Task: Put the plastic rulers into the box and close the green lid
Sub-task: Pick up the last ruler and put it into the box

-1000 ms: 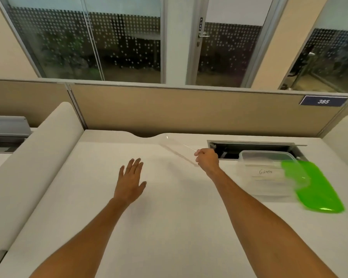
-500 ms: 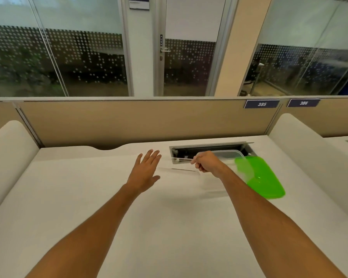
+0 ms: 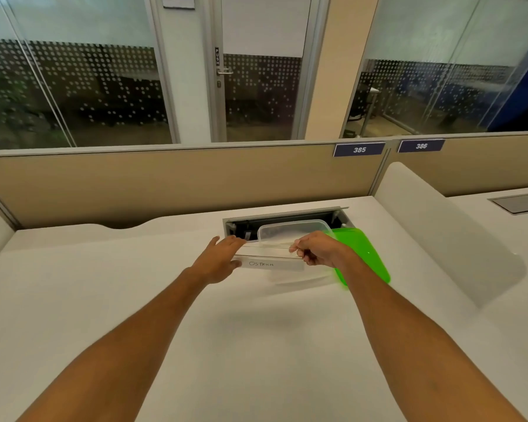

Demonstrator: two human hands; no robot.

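Two hands [image 3: 269, 257], ruler [image 3: 269, 258] over box [image 3: 290, 231]

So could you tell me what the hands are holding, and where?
A clear plastic ruler: right hand pinches its right end, left hand grips its left end.

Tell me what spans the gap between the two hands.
In the head view, a clear plastic ruler with a white label reading OSTRICH spans from the left hand to the right hand, before the clear plastic box.
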